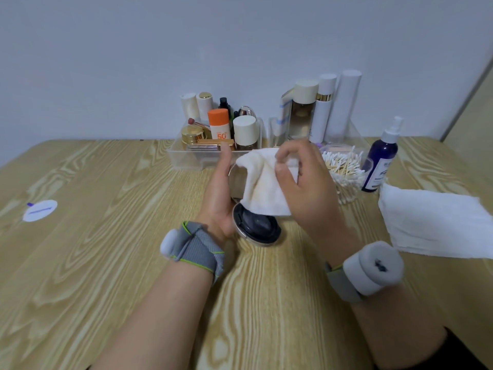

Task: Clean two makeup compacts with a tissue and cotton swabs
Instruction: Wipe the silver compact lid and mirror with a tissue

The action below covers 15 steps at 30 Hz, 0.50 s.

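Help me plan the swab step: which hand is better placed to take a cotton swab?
Right, probably. The cotton swabs stand just beyond the right hand, which only pinches the tissue; the left hand grips the open compact and lies farther from them.

A single wide-angle view, worn on the person's head, looks forward and down across the wooden counter (106, 263). It sits close. Both forearms come in from the bottom edge, and the left grip (218, 193) and right grip (306, 182) meet near the middle of the frame. The counter fills the lower half, and a plain wall (133, 62) fills the upper half. The counter's far edge bows downward toward the left side.
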Tool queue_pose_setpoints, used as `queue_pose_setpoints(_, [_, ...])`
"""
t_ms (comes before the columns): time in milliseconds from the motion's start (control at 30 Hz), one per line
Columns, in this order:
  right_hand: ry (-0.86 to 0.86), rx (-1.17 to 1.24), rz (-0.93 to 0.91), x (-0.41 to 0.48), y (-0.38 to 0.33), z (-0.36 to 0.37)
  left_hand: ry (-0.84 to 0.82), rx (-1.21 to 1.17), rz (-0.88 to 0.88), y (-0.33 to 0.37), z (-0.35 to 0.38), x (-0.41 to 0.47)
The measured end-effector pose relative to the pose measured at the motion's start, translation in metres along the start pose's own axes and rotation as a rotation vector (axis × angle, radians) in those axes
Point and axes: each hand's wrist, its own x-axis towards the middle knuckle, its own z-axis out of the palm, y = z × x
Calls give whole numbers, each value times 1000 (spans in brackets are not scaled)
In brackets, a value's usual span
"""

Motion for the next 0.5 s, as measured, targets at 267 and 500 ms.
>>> queue_pose_setpoints(267, [-193, -61, 175, -5, 2, 8, 46, 45, 46, 3, 5, -5])
queue_pose_setpoints(500, [-136, -91, 193, -5, 2, 14, 116, 238, 132, -1, 8, -6])
